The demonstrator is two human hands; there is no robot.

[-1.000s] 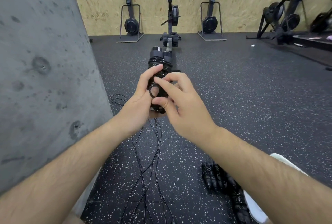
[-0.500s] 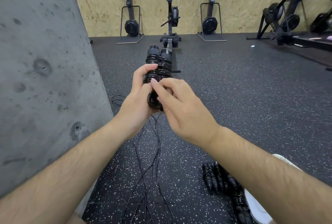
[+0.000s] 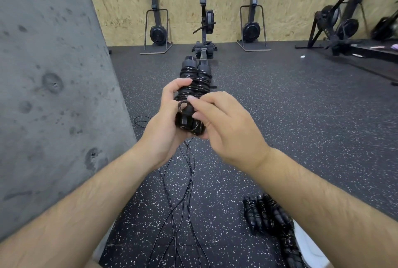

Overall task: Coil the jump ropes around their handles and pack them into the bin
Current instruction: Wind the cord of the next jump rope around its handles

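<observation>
I hold a black jump rope [image 3: 195,82] upright in front of me, its two handles side by side with cord wound around them. My left hand [image 3: 165,121] grips the lower part of the bundle. My right hand [image 3: 224,125] pinches a small loop of cord at the bundle's near end. Loose black cords [image 3: 183,201] hang from below my hands and trail over the floor. Several coiled jump ropes [image 3: 265,211] lie on the floor at the lower right, partly hidden by my right forearm. No bin is in view.
A grey concrete wall [image 3: 49,95] stands close on my left. The floor [image 3: 301,117] is dark speckled rubber. Rowing and ski machines [image 3: 204,28] line the plywood back wall. A white object [image 3: 310,244] shows beside the coiled ropes at the bottom right.
My right hand has shifted around the near end of the bundle and now pinches a small cord loop. The bundle sits slightly higher than a second ago.
</observation>
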